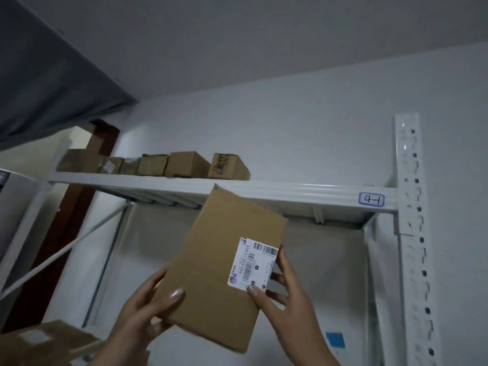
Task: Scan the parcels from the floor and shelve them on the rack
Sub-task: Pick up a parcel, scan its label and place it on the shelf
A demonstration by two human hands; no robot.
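I see the flat cardboard parcel [219, 260] held up in the air in both hands, tilted, its far corner reaching the front beam of the white rack [290, 192] under the top shelf. The left hand [142, 313] grasps the lower left edge, thumb across the face and fingers curled behind, while the right hand [287, 294] grips the right edge, its thumb pressing a corner of the white barcode label [253, 262]. On the top shelf a row of small brown boxes [184, 165] sits to the left, well apart from the handwritten "4-1" tag [371, 199] on the beam beside the perforated upright [412, 233].
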